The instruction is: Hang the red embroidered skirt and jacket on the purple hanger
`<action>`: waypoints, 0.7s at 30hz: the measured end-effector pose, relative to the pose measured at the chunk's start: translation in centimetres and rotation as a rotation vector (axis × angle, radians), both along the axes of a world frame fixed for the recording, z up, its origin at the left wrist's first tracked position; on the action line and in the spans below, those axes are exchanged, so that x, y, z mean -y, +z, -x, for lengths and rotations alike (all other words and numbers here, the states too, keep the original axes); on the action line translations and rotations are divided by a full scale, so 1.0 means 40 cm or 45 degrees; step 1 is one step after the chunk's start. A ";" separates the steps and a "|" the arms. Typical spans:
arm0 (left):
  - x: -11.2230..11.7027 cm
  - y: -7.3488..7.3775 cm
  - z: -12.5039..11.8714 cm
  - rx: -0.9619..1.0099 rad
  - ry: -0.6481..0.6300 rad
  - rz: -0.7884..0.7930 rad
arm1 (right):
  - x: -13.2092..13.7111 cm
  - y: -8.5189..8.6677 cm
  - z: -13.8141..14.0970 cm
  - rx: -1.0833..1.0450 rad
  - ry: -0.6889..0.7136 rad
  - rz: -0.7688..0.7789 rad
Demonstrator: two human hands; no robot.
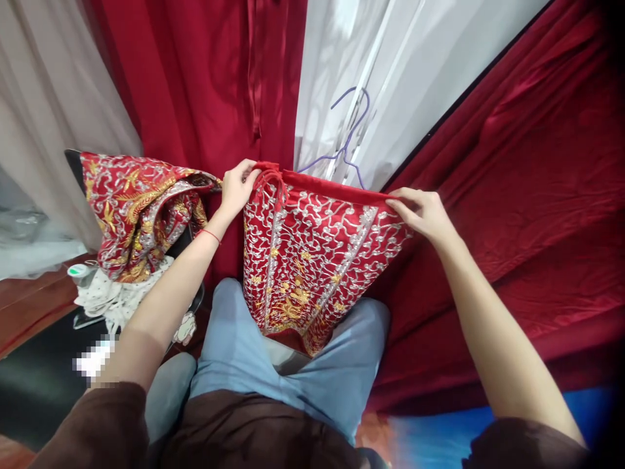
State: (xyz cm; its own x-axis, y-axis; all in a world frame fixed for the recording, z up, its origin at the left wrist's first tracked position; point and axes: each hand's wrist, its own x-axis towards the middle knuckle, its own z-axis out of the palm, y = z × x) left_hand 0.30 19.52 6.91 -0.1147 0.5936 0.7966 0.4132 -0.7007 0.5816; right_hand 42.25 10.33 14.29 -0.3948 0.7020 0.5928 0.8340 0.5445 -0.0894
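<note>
A red embroidered skirt (317,247) with silver and gold stitching hangs in front of me, its lower part between my knees. My left hand (238,189) pinches the left end of its plain red waistband, close to a looped red tie cord (280,185). At the other end, my right hand (424,212) grips the waistband between thumb and fingers, and the band is stretched fairly straight. Behind the band a purple hanger (346,146) shows its hook and shoulders; its lower part is hidden, so I cannot tell whether it is joined to the skirt.
Left of me, a matching embroidered garment (146,208) lies folded over a dark chair, with white dotted cloth (114,293) below it. A small jar (81,273) stands beside that cloth. Red curtains (527,247) hang on the right and ahead, with white drapes (327,65) between.
</note>
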 end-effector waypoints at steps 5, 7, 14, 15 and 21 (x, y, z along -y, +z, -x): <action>-0.067 0.008 0.021 0.130 -0.004 0.025 | -0.012 -0.038 0.025 0.251 -0.166 -0.139; -0.076 -0.003 0.021 0.102 -0.017 0.045 | -0.013 -0.054 0.030 0.214 -0.183 -0.127; -0.031 -0.164 -0.032 -0.106 0.032 0.105 | -0.040 -0.136 -0.039 -0.657 -0.093 -0.086; -0.029 -0.197 -0.036 -0.099 0.031 0.140 | -0.045 -0.151 -0.052 -0.759 -0.074 0.035; -0.030 -0.342 -0.037 0.110 0.071 0.252 | -0.022 -0.273 -0.049 -1.026 -0.021 0.514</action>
State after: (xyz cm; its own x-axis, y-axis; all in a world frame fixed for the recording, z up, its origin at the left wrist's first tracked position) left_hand 1.78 20.71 -6.79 -0.2141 0.7281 0.6511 0.3908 -0.5471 0.7403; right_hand 44.22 11.22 3.36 0.0457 0.9186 0.3926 0.4428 0.3337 -0.8322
